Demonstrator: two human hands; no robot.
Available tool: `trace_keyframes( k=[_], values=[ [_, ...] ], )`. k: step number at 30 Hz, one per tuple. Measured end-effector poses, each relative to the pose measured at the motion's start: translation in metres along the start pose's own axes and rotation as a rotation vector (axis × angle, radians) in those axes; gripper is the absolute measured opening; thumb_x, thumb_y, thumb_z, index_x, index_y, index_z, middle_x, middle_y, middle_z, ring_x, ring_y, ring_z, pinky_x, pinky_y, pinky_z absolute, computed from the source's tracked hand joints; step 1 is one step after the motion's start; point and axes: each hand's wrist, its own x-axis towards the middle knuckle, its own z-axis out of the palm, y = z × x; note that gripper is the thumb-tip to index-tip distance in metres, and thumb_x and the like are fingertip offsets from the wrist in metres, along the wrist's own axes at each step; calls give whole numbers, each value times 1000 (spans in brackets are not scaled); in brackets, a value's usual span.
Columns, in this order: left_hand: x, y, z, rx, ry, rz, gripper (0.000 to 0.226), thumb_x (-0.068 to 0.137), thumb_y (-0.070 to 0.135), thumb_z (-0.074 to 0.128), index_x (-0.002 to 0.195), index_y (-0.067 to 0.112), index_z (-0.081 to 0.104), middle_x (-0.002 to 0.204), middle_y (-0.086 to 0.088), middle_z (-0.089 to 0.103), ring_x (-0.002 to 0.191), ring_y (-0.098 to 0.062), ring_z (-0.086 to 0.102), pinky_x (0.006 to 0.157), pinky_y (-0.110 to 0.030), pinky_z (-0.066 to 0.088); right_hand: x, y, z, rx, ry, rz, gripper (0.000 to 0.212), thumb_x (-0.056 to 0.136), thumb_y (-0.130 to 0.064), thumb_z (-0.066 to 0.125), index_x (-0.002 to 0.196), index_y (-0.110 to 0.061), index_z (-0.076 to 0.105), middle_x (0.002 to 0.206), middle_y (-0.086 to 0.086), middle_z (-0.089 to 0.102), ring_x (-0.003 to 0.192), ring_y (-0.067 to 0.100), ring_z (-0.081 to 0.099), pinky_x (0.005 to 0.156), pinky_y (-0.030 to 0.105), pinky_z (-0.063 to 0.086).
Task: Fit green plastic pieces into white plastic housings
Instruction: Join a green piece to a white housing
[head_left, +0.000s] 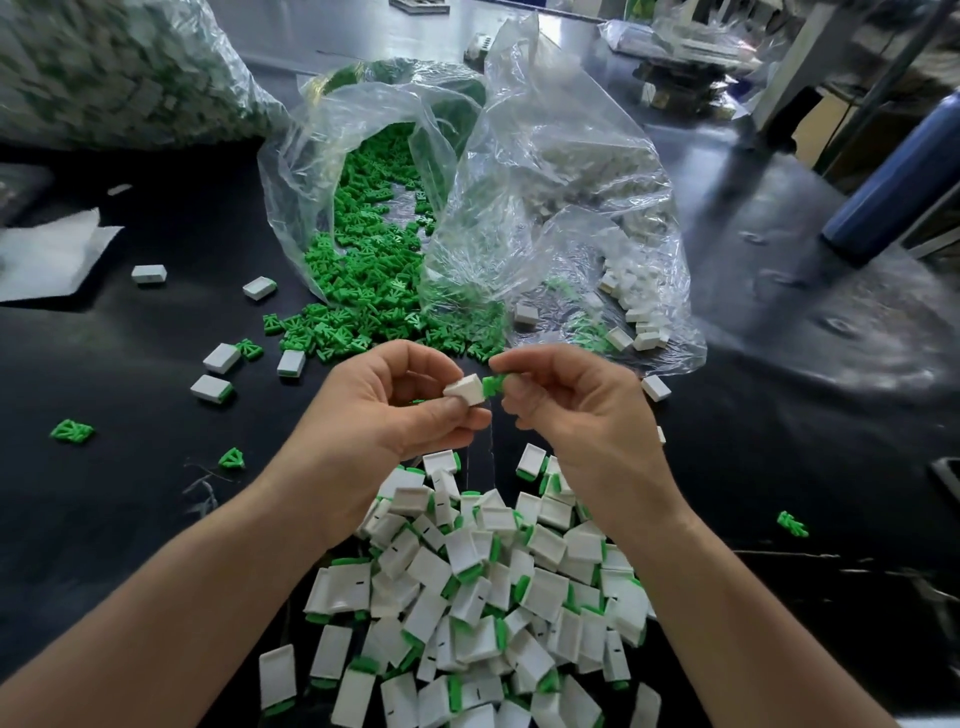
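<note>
At the centre of the frame, the left hand (395, 410) pinches one small white rectangular plastic housing (465, 391) between thumb and fingertips. The right hand (566, 410) pinches one small green ribbed plastic piece (492, 385), whose tip sits at the housing's open end; it appears not yet seated. A large heap of finished white housings with green ends (483, 597) fills the lower centre, so a substantial batch is judged complete. Considerable stock remains: a clear plastic bag spilling loose green pieces (374, 228) lies at upper centre, and a second clear bag holding empty white housings (623, 291) lies to its right. A few single units lie scattered at centre left. The work surface is a black, slightly glossy table (130, 493). A white sheet (47, 254) lies at the left edge, a bulky filled clear sack (104, 67) occupies the upper left, and a dark blue cylindrical bottle (893, 176) stands at the right. The background equipment is blurred.
</note>
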Motion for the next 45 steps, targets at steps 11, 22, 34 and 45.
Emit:
trace_keyframes(
  k=[11, 22, 34, 45],
  values=[
    [-3, 1, 2, 143, -10, 42, 25, 56, 9, 67, 80, 5, 61, 63, -6, 69, 61, -16, 70, 55, -21, 55, -2, 4, 1, -132, 8, -72, 27, 82, -4, 65, 81, -30, 65, 78, -9, 68, 73, 6, 63, 71, 20, 51],
    [-4, 2, 2, 242, 3, 74, 11, 68, 1, 69, 76, 7, 64, 61, -2, 68, 58, -12, 66, 54, -18, 53, -4, 6, 0, -333, -116, -36, 23, 93, -22, 51, 74, -11, 58, 69, 9, 61, 67, 27, 56, 65, 47, 47],
    [-6, 4, -3, 411, -66, 147, 31, 66, 2, 74, 87, 21, 64, 61, -6, 68, 55, -17, 65, 55, -26, 54, -5, 2, -3, -623, -225, -221, 27, 87, -23, 42, 73, -5, 55, 63, -1, 49, 59, 22, 47, 57, 31, 34],
    [-7, 5, -5, 525, -146, 179, 42, 68, -5, 74, 89, 30, 64, 64, -5, 69, 58, -18, 66, 63, -39, 56, -7, -6, -6, -742, -363, -251, 17, 85, -17, 40, 71, -11, 47, 65, -4, 43, 61, 19, 39, 58, 36, 32]
  ],
)
